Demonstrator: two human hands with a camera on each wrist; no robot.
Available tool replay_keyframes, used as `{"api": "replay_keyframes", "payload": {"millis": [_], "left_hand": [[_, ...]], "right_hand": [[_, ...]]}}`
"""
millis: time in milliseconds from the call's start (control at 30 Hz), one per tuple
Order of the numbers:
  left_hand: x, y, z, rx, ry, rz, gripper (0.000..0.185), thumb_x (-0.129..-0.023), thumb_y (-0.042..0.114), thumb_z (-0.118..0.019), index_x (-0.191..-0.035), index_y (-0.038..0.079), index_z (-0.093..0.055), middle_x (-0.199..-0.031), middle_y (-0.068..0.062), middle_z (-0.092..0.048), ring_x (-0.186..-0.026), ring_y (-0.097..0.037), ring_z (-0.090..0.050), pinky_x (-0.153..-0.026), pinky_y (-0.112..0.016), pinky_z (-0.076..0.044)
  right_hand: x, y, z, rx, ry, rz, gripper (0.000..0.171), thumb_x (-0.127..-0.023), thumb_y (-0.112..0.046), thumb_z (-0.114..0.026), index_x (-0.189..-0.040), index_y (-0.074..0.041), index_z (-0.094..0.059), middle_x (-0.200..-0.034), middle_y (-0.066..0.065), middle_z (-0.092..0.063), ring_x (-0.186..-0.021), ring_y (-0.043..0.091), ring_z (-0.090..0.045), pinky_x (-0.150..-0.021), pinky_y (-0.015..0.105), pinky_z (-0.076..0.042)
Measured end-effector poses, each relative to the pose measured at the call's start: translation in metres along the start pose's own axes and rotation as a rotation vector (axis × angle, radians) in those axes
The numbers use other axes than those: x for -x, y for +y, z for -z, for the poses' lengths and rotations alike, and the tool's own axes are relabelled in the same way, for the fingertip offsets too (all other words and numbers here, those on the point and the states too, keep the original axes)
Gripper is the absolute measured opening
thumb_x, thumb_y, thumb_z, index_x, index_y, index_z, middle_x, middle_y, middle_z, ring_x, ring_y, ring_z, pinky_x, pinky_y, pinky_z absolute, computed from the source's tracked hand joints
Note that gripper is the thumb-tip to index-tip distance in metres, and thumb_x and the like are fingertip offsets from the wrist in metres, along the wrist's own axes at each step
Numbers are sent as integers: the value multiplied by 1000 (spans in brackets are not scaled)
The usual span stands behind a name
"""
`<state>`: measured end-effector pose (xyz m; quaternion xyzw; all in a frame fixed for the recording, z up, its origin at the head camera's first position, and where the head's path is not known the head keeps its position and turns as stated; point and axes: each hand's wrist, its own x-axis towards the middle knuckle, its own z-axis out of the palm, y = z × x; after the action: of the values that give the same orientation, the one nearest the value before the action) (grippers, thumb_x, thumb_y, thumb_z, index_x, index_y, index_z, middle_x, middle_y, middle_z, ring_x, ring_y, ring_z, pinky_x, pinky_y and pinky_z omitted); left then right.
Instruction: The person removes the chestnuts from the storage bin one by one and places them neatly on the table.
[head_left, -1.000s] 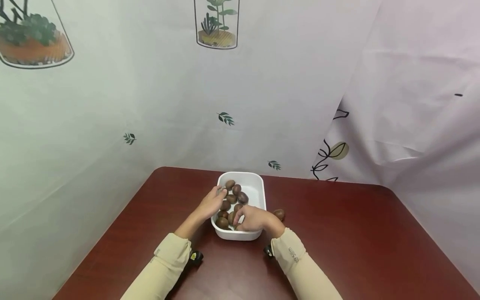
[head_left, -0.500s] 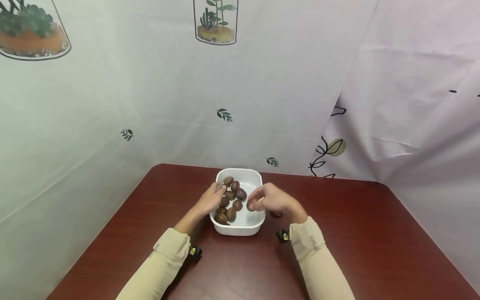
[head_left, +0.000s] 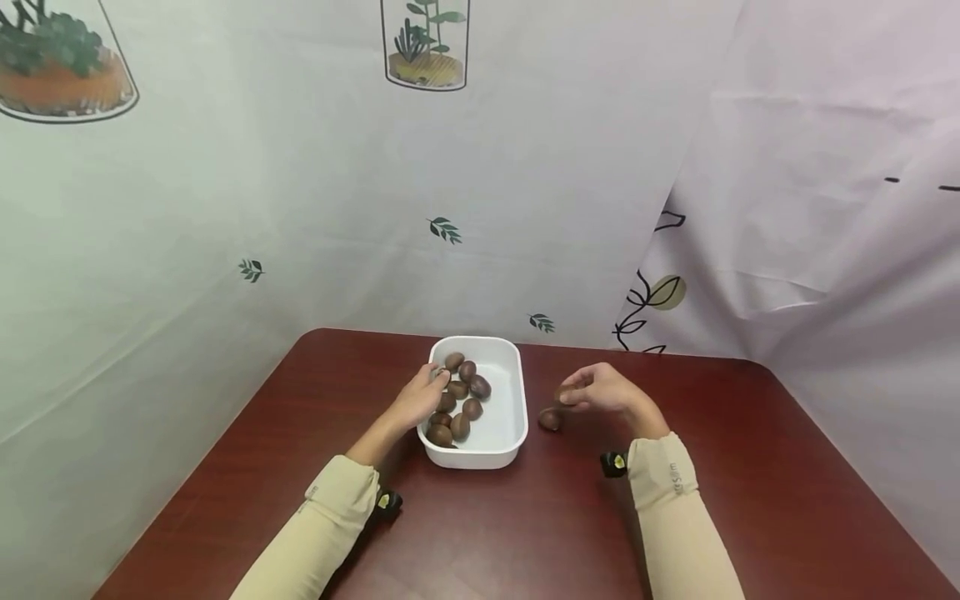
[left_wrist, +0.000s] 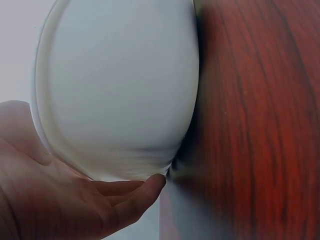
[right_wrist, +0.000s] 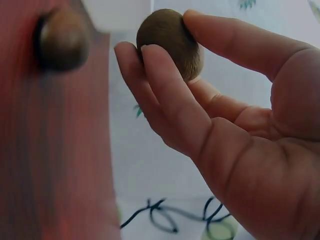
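From the head view, the person's right hand [head_left: 600,389] pinches one brown nut [head_left: 564,394] over the table [head_left: 720,500], right of the white tray [head_left: 514,433]; one nut on the table [head_left: 549,419] already lies just beside the tray's right wall, while about eight remain inside. The left hand [head_left: 420,400] rests relaxed at the tray's left rim. The left wrist view shows the open palm [left_wrist: 55,200] against the tray wall [left_wrist: 120,85]. The right wrist view confirms fingertips [right_wrist: 150,65] gripping the nut [right_wrist: 167,40]

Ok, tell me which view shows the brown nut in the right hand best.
The right wrist view: the nut fills the frame, pinched by the right hand. The head view shows it tiny and mostly hidden; the left wrist view misses it.
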<state>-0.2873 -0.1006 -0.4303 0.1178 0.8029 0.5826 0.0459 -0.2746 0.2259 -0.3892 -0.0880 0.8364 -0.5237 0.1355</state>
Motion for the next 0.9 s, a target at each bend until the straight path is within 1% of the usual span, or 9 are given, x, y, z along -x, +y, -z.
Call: {"api": "replay_keyframes", "payload": {"millis": [133, 267, 367, 433, 500, 633, 733, 833, 900], "left_hand": [[2, -3, 1, 16, 4, 5, 39, -105, 24, -39, -139, 5, -46, -125, -18, -64, -109, -34, -62, -90, -50, -48], [3, -6, 0, 4, -11, -10, 38, -106, 24, -39, -138, 5, -47, -124, -18, -64, -108, -33, -63, -90, -49, -48], [3, -6, 0, -22, -15, -17, 40, -106, 25, -39, -139, 5, -46, -124, -17, -64, -109, -33, -62, -90, -48, -48], [3, -4, 0, -47, 6, -11, 42, -105, 28, -41, -140, 5, -45, -125, -15, -64, -109, -33, -62, -91, -47, -47], [2, -4, 0, -65, 22, -13, 43, -105, 29, -42, -141, 5, -44, -126, -15, -63, -110, -32, -61, -92, -47, -46], [1, -4, -2, -77, 19, -8, 44, -105, 31, -43, -141, 6, -43, -127, -14, -63, -112, -31, -60, -91, -46, -47], [1, -4, -3, -89, 7, 2, 45, -105, 30, -43, -143, 6, -40, -128, -15, -62, -113, -31, -59, -91, -46, -47], [1, -3, -4, -112, 15, 8, 47, -104, 28, -44, -145, 5, -38, -131, -17, -60, -115, -32, -58, -94, -48, -45], [2, -3, -2, -122, 24, 15, 49, -104, 28, -45, -147, 5, -36, -132, -18, -59, -117, -33, -57, -94, -49, -44]], "right_hand": [[-1, 15, 7, 25, 16, -56, 27, -88, -3, -71, -110, 12, -66, -93, 11, -72, -82, 19, -69, -77, 38, -58], [3, 33, 7, 71, 27, -117, 26, -87, -7, -74, -108, 9, -69, -86, 5, -71, -75, 15, -65, -69, 33, -58], [6, 43, 4, 94, 27, -128, 25, -86, -8, -76, -105, 8, -71, -83, 3, -70, -72, 13, -62, -67, 33, -57], [6, 45, 2, 96, 31, -126, 25, -85, -8, -77, -104, 8, -71, -83, 3, -70, -72, 14, -62, -67, 33, -57], [7, 44, 2, 118, 54, -134, 26, -84, -10, -79, -103, 6, -72, -83, 3, -68, -73, 14, -61, -66, 33, -57], [10, 35, 3, 202, 112, -172, 35, -82, -15, -81, -107, 6, -68, -87, 8, -66, -77, 19, -61, -66, 34, -55], [13, 19, 1, 305, 182, -138, 44, -83, -20, -79, -112, 10, -64, -97, 16, -68, -87, 27, -64, -74, 39, -54], [13, -7, -12, 372, 262, -78, 48, -86, -24, -75, -117, 10, -62, -110, 23, -67, -101, 34, -64, -86, 46, -51], [9, -26, -30, 370, 301, -44, 45, -88, -25, -72, -119, 6, -63, -115, 22, -67, -106, 35, -63, -90, 48, -50]]}}
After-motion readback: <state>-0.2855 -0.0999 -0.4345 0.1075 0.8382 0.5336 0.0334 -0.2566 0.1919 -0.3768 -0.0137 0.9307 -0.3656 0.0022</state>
